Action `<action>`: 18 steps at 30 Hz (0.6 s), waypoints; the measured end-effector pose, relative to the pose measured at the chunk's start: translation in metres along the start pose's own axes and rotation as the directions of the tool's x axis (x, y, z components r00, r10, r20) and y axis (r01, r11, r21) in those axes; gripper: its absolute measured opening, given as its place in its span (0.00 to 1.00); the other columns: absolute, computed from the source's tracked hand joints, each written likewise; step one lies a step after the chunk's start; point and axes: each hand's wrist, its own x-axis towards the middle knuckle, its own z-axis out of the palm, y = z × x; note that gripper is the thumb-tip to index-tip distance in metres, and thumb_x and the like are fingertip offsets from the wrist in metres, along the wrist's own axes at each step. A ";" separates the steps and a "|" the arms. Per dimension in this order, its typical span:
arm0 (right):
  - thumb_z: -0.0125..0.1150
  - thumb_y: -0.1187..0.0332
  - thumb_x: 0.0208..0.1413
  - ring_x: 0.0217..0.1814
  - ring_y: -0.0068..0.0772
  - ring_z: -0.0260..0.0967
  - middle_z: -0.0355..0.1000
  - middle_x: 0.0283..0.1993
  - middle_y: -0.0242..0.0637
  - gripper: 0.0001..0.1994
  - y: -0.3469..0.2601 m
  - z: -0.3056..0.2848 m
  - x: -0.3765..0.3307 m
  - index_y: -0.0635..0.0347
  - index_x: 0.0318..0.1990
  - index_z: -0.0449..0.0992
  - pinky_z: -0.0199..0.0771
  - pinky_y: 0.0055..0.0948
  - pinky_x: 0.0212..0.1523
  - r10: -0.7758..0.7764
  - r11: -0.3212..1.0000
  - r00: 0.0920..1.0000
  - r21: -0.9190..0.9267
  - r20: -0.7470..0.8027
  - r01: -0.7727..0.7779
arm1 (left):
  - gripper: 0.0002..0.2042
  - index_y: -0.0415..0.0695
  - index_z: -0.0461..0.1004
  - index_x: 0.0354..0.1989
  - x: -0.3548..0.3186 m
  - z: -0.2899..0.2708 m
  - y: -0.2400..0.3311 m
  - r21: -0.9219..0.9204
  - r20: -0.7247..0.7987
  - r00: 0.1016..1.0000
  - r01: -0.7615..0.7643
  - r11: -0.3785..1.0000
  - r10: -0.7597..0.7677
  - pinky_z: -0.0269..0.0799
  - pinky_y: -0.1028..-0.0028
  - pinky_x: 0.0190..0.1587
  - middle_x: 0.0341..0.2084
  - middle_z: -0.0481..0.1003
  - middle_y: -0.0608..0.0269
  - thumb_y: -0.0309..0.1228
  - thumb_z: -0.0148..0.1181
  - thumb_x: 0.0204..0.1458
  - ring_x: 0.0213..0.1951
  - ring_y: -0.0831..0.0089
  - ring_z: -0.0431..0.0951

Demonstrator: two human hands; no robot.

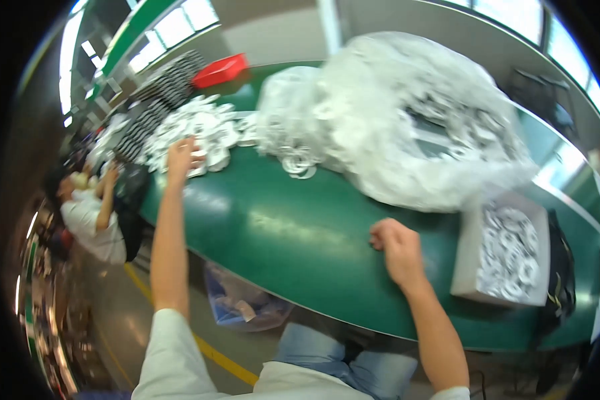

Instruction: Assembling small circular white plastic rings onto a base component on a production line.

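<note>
My left hand (183, 157) reaches out to the near edge of a heap of white, ring-shaped plastic parts (197, 127) on the green table. Its fingers look parted over the heap, and no part shows clearly held in them. Over the bare middle of the table is my right hand (398, 250), fingers curled in and pressed together. Whatever it may hold is hidden. To its right, a white box (470, 267) is filled with similar white and grey rings (510, 250).
Beyond my hands lies a large translucent plastic bag (380, 133) with more rings in it. A red bin (221, 71) and stacked grey trays (150, 110) stand at the far left. Below the table edge hangs a bluish bag (247, 303). A co-worker (90, 220) works at left.
</note>
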 end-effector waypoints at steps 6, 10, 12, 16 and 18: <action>0.60 0.74 0.47 0.30 0.44 0.71 0.73 0.32 0.41 0.05 -0.039 -0.013 -0.058 0.60 0.33 0.74 0.70 0.33 0.29 -0.417 0.799 0.906 -0.449 0.067 0.401 | 0.10 0.38 0.73 0.45 -0.097 0.139 0.038 -0.033 0.233 0.822 -0.528 0.849 0.520 0.62 0.84 0.22 0.22 0.74 0.67 0.24 0.51 0.56 0.20 0.86 0.68; 0.56 0.80 0.41 0.16 0.31 0.62 0.66 0.18 0.33 0.08 -0.020 -0.027 -0.196 0.59 0.29 0.78 0.60 0.26 0.17 -0.446 0.855 0.880 -0.368 -0.163 0.366 | 0.11 0.38 0.75 0.41 -0.206 0.196 0.096 -0.238 0.492 0.515 -0.696 0.677 0.702 0.65 0.82 0.24 0.20 0.73 0.65 0.17 0.54 0.49 0.21 0.82 0.70; 0.55 0.79 0.48 0.18 0.24 0.63 0.65 0.19 0.33 0.07 0.026 -0.032 -0.289 0.59 0.33 0.77 0.62 0.23 0.20 -0.087 0.907 0.844 -0.392 -0.529 -0.152 | 0.17 0.39 0.76 0.41 -0.250 0.205 0.133 -0.434 0.594 0.271 -0.685 0.586 0.757 0.68 0.80 0.24 0.21 0.75 0.61 0.13 0.54 0.42 0.21 0.75 0.74; 0.56 0.72 0.56 0.19 0.24 0.64 0.72 0.23 0.30 0.04 0.169 -0.027 -0.481 0.60 0.34 0.76 0.61 0.15 0.22 0.441 0.793 0.295 0.214 -0.847 -0.571 | 0.16 0.37 0.79 0.37 -0.312 0.205 0.215 -0.867 0.398 -0.105 -0.367 0.336 0.911 0.67 0.78 0.17 0.15 0.75 0.64 0.21 0.56 0.35 0.15 0.73 0.74; 0.55 0.68 0.56 0.35 0.27 0.73 0.76 0.32 0.41 0.09 0.259 0.007 -0.623 0.60 0.41 0.78 0.71 0.27 0.38 0.643 0.520 0.201 0.229 -0.739 -0.823 | 0.09 0.37 0.76 0.30 -0.349 0.203 0.245 -0.944 0.234 0.052 -0.226 0.239 0.971 0.64 0.77 0.16 0.11 0.70 0.63 0.21 0.54 0.36 0.11 0.69 0.69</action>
